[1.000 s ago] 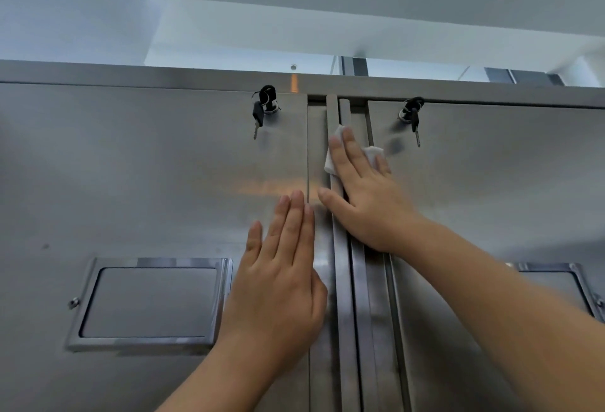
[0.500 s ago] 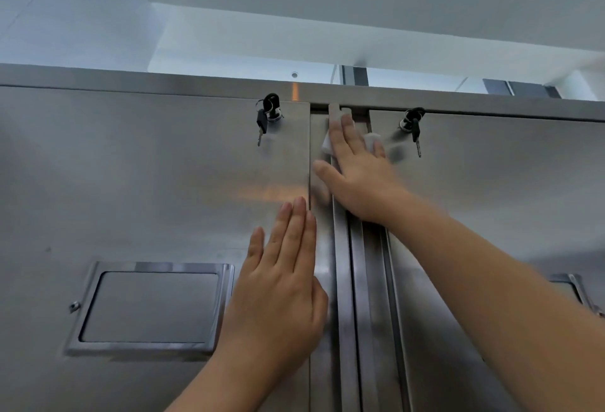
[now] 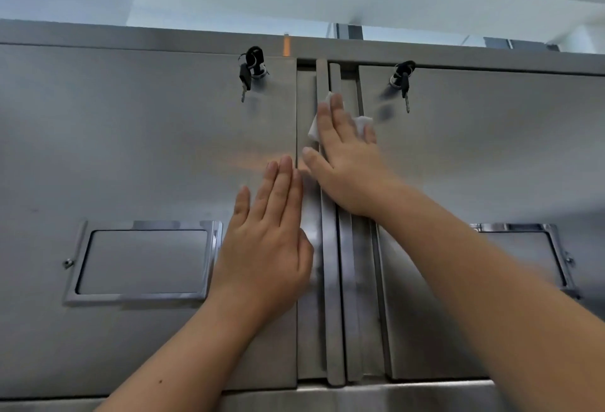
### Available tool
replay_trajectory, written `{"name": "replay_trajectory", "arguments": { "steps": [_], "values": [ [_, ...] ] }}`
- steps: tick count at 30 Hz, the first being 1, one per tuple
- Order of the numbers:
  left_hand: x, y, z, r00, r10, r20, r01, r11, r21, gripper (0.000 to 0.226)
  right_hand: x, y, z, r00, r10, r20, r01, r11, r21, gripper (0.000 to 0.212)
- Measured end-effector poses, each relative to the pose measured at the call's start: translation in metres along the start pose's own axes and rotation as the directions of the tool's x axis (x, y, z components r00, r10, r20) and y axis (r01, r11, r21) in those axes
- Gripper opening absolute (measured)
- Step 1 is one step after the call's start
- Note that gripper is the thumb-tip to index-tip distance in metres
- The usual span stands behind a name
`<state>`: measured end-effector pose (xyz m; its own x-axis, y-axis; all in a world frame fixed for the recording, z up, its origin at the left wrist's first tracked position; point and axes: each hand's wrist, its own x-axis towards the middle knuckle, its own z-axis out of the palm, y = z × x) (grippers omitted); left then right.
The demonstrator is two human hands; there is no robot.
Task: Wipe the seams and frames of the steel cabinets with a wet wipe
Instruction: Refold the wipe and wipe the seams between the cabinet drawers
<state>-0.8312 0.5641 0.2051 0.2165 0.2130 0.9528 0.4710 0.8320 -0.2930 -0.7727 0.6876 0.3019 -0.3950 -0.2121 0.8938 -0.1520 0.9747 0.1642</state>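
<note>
**Nearly at the top of the middle seam**

Up near the head of the doors, the right hand (image 3: 347,169) lies flat with straight fingers, pressing the wet wipe (image 3: 362,123) against the upright strips (image 3: 330,280) where the two steel cabinets meet. White corners of the wipe show at 11 and 2 o'clock of the fingers; the rest is hidden beneath them. The left hand (image 3: 271,241), at 7 o'clock of the right one, holds nothing. Its palm and straight fingers rest on the left door (image 3: 131,149), its thumb side just beside the seam, probably to steady the door. Keys hang from a lock (image 3: 250,67) at 10 o'clock of the wipe and from another lock (image 3: 402,79) at 2 o'clock.

The wipe sits a little below the top frame (image 3: 163,36), so this run along the seam looks close to its upper end. Whether the lower stretch has been cleaned I cannot tell, since the steel looks alike above and below. By my judgement, what may be left is the top frame at 12 o'clock, the bottom rail (image 3: 393,392) at 6 o'clock, and any seams outside the view.
</note>
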Motion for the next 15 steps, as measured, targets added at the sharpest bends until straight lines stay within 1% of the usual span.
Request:
{"name": "replay_trajectory", "arguments": {
  "steps": [4,6,8,10,15],
  "values": [
    [0.000,0.000,-0.001,1.000,-0.002,0.029,0.002,1.000,-0.021,0.062,-0.073,-0.005,0.041,0.986,-0.086,-0.144,0.099,0.991,0.086,0.064],
    [-0.001,0.001,-0.002,0.998,-0.016,0.064,0.018,0.999,-0.031,0.063,-0.115,-0.009,0.059,0.979,-0.098,-0.176,0.118,0.987,0.107,0.068],
    [0.000,0.002,-0.004,0.995,-0.030,0.094,0.035,0.998,-0.050,0.064,-0.143,-0.013,0.070,0.983,-0.090,-0.159,0.108,0.988,0.112,0.067],
    [0.000,0.003,-0.005,0.994,-0.030,0.105,0.036,0.998,-0.054,0.066,-0.153,-0.015,0.070,0.991,-0.085,-0.107,0.097,0.988,0.121,0.068],
    [0.000,0.002,-0.005,0.991,-0.032,0.126,0.041,0.997,-0.066,0.067,-0.128,-0.009,0.055,0.996,-0.079,-0.037,0.082,0.994,0.073,0.066]
  ]
}}
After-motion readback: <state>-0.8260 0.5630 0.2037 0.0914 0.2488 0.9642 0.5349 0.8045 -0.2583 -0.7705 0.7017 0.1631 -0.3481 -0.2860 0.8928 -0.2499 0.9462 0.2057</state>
